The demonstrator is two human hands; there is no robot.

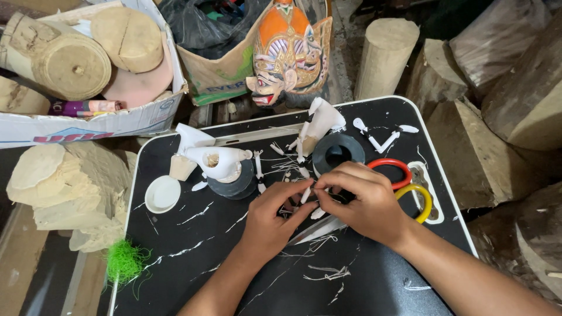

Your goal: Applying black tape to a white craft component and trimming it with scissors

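Head view is showing both hands meeting near the middle of a black surface point(374, 281) streaked with white paint; the left hand point(270, 219) is lying palm down with its fingers reaching right, and the right hand point(363, 202) is curling over from the right, so that the fingertips of both are pinching a small white carved piece point(306, 193) between them, held just above the surface. Judging from this, the step in hand is fine fitting or trimming of that small piece; the next move is calling for a steady pinch and tiny finger motion, since the piece is thin and looks easy to snap or drop. A long blade point(319, 229) is lying just under the hands, pointing near and left. Just beyond the right hand, red and yellow rings point(410, 184) are lying side by side, with a black ring point(338, 153) further away. To the left, a white carved figure point(219, 161) is resting on a roll of tape, and a white dish point(162, 193) is sitting beside it. A painted mask point(287, 50) is leaning at the far edge, among wood blocks point(383, 55).
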